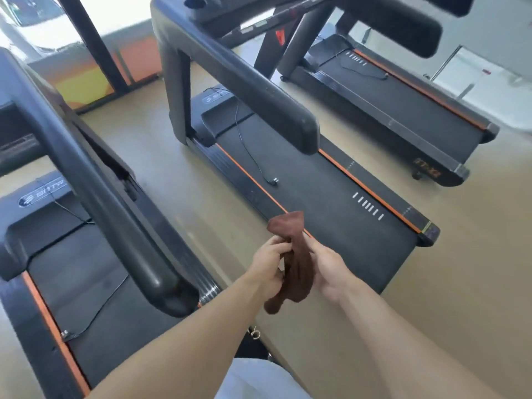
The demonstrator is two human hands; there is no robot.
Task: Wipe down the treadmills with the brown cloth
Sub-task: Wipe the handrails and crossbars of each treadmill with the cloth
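A tan floor (178, 180) fills the middle and right of the frame. In the upper left stands a dark post (89, 44) before an orange and yellow panel (86, 79), with a white car (34, 21) behind it. At the far right, a white wall panel (495, 79). White fabric (256, 378) shows at the bottom centre.
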